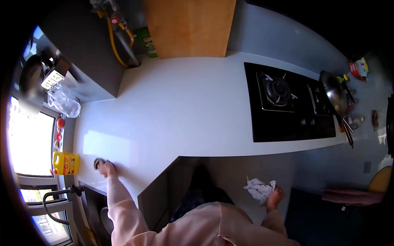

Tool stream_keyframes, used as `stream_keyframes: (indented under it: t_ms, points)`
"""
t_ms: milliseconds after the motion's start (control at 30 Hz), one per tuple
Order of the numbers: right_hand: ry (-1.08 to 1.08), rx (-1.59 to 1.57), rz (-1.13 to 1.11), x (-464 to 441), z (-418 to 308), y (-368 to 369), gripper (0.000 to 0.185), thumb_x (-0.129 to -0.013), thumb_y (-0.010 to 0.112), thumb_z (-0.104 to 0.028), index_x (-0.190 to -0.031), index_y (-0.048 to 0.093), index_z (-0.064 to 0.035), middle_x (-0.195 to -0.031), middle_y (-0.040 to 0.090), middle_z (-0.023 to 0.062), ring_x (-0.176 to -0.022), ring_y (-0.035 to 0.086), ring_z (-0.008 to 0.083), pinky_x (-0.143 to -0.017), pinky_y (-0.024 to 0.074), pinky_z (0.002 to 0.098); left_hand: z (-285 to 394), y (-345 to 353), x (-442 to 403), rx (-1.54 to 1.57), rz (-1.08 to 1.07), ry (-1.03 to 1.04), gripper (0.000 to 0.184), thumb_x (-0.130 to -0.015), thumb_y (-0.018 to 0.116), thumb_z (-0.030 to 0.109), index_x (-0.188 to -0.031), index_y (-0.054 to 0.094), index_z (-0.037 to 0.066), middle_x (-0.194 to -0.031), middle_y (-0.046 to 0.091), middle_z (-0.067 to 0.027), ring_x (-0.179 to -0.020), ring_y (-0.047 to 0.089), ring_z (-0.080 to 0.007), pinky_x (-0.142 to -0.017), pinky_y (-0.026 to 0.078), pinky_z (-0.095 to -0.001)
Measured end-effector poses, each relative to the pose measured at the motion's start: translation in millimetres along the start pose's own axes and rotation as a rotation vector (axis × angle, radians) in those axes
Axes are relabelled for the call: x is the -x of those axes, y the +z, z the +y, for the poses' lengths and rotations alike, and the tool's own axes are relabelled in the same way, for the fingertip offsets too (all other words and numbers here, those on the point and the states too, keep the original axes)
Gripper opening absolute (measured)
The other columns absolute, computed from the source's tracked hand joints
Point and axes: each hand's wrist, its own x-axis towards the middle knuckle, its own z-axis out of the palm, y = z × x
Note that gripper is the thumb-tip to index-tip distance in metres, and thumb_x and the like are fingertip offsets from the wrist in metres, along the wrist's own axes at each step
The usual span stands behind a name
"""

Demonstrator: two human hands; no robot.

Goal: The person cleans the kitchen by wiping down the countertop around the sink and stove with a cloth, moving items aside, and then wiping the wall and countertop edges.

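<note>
And the widest space here is taken by the white counter (176, 102), stretched from the wall to the near edge and lit in one patch on the left. Its right-hand part is filled by the black hob (266, 129), and against the back wall the wooden board (188, 28) is seen propped upright. On the far right the wok (335, 98) is set at the hob's outer end, its handle pointed towards the near edge. Over on the left, the clear bag (63, 100) is seen near the window, and the yellow jug (67, 166) is stood at the counter's left end, near the tap (56, 192).

Now the cloth (259, 190), white and crumpled: it is held clear of the counter, over the floor, bunched in the right hand (275, 199), whose fingers are folded tightly round one end. To the left hand (106, 168), low on the counter's left side: its fingers are curled down over the pad (97, 162), small and dark, which is held at the white surface, just right of the jug. Its exact kind cannot be told.
</note>
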Motion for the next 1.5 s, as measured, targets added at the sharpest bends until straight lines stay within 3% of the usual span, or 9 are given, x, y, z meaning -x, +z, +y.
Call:
stream_keyframes:
  t_ms: [367, 500, 700, 833, 933, 967, 1200, 1333, 1500]
  points:
    - [0.017, 0.0, -0.008, 15.8, -12.9, -2.3, 0.027, -0.087, 0.046, -0.013, -0.075, 0.061, 0.0063, -0.075, 0.06, 0.0078, -0.07, 0.052, 0.0164, -0.065, 0.044, 0.0324, 389.9, 49.3, 234.1, 0.616, -0.491, 1.198, 0.03, -0.08, 0.047, 0.005, -0.104, 0.065, 0.008, -0.099, 0.066, -0.0119, -0.091, 0.061, -0.0338, -0.079, 0.047, -0.0445]
    - [0.049, -0.061, 0.031, 14.1, -12.9, -26.3, 0.027, -0.087, 0.047, -0.013, -0.074, 0.062, 0.0066, -0.073, 0.06, 0.0073, -0.068, 0.052, 0.0164, -0.063, 0.0437, 0.0325, 351.2, 10.2, 387.0, 0.912, -0.698, 1.704, 0.03, -0.069, 0.053, 0.004, -0.092, 0.07, 0.013, -0.103, 0.068, -0.0057, -0.094, 0.063, -0.0257, -0.077, 0.048, -0.0401]
    - [-0.016, -0.092, 0.155, 2.5, 7.1, -42.8, 0.026, -0.085, 0.049, -0.011, -0.073, 0.061, 0.008, -0.069, 0.06, 0.0066, -0.065, 0.051, 0.0157, -0.061, 0.043, 0.0336, 261.4, -67.9, 434.5, 1.083, -1.761, 1.58, 0.056, -0.051, 0.046, -0.01, -0.098, 0.07, 0.009, -0.113, 0.063, -0.0131, -0.106, 0.056, -0.0326, -0.094, 0.044, -0.0423]
    - [0.044, -0.04, 0.158, -2.5, 16.8, -31.8, 0.024, -0.083, 0.049, -0.011, -0.071, 0.056, 0.0084, -0.064, 0.055, 0.0047, -0.063, 0.046, 0.0141, -0.06, 0.0409, 0.0336, 277.0, -52.6, 298.2, 1.331, -1.682, 0.666, 0.035, -0.099, 0.037, 0.029, -0.114, 0.058, 0.004, -0.119, 0.056, -0.0112, -0.114, 0.051, -0.024, -0.099, 0.037, -0.0384]
    - [0.047, -0.072, 0.122, -7.3, 10.5, -11.5, 0.024, -0.083, 0.049, -0.012, -0.069, 0.053, 0.0076, -0.061, 0.051, 0.0051, -0.062, 0.043, 0.0141, -0.059, 0.0392, 0.0343, 219.9, 89.0, 93.9, 1.323, -0.828, 0.661, 0.024, -0.091, 0.047, 0.018, -0.106, 0.057, 0.002, -0.056, 0.045, -0.0007, -0.041, 0.037, -0.0104, -0.039, 0.035, -0.032]
    - [0.041, 0.001, 0.125, -9.5, 6.6, -5.5, 0.025, -0.082, 0.048, -0.013, -0.069, 0.052, 0.0074, -0.06, 0.05, 0.0068, -0.062, 0.043, 0.0145, -0.058, 0.039, 0.0352, 201.2, 99.9, 40.2, 1.955, -1.086, 0.106, 0.023, -0.083, 0.046, 0.006, -0.102, 0.059, 0.004, -0.058, 0.045, -0.0036, -0.043, 0.038, -0.0145, -0.04, 0.036, -0.0289]
    - [0.116, 0.055, 0.091, -21.5, -44.9, 43.6, 0.024, -0.083, 0.049, -0.015, -0.071, 0.056, 0.0054, -0.066, 0.055, 0.0066, -0.065, 0.045, 0.0153, -0.061, 0.0399, 0.0339, 162.2, 143.1, -46.1, -0.1, 0.531, 0.795, 0.034, -0.089, 0.05, 0.026, -0.108, 0.061, 0.0, -0.097, 0.066, -0.0147, -0.077, 0.065, -0.0264, -0.056, 0.051, -0.0453]
    - [0.192, -0.007, 0.052, -37.0, -19.8, 61.7, 0.023, -0.084, 0.049, -0.013, -0.073, 0.059, 0.0047, -0.071, 0.058, 0.0049, -0.066, 0.046, 0.0149, -0.062, 0.0413, 0.0324, 359.6, 125.3, 25.8, -0.113, -0.087, 0.192, 0.035, -0.084, 0.053, 0.03, -0.116, 0.06, 0.019, -0.116, 0.061, -0.0053, -0.104, 0.058, -0.0312, -0.082, 0.048, -0.0501]
    - [0.288, -0.1, 0.133, -40.0, -24.8, 78.7, 0.023, -0.085, 0.048, -0.01, -0.077, 0.062, 0.0065, -0.072, 0.058, 0.0049, -0.067, 0.049, 0.0146, -0.063, 0.0436, 0.0307, 520.5, 126.6, 114.3, 0.042, -0.19, 0.556, 0.034, -0.083, 0.052, 0.025, -0.116, 0.059, 0.026, -0.131, 0.051, 0.0065, -0.115, 0.048, -0.0278, -0.084, 0.044, -0.0507]
